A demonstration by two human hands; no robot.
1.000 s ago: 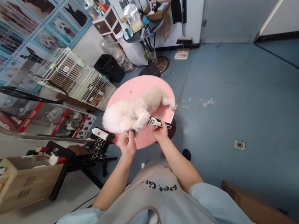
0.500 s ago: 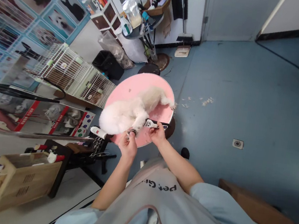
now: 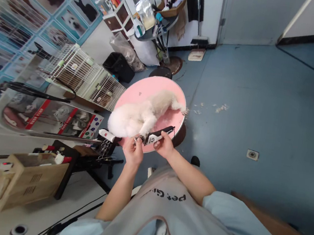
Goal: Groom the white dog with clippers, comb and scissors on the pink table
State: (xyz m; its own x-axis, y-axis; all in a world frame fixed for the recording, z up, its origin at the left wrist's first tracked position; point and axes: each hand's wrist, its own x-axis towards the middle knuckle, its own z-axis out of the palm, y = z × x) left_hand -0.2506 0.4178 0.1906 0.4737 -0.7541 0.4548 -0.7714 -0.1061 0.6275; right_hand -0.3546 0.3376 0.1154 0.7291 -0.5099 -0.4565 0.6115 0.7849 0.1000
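Note:
A white fluffy dog [image 3: 133,117] lies across a round pink table [image 3: 136,85], one leg stretched toward me. My left hand [image 3: 132,152] is closed around the paw at the end of that leg; the fingertips pinch it and partly hide it. My right hand [image 3: 166,146] grips a black and white hair clipper [image 3: 154,137]. The clipper's head points left and is close to the held paw; whether it touches I cannot tell. Its black rear end points up and to the right over the table.
A white clipper-like device [image 3: 106,135] and several scissors [image 3: 103,149] are at the table's left edge. Wire cages [image 3: 76,69] and a black bin [image 3: 119,66] stand beyond. Hair clumps [image 3: 221,108] lie on the blue floor right of the table.
The clipper has moved left and down toward the paw and now slants, its rear end higher. My left hand still holds the paw. The whole view has shifted slightly.

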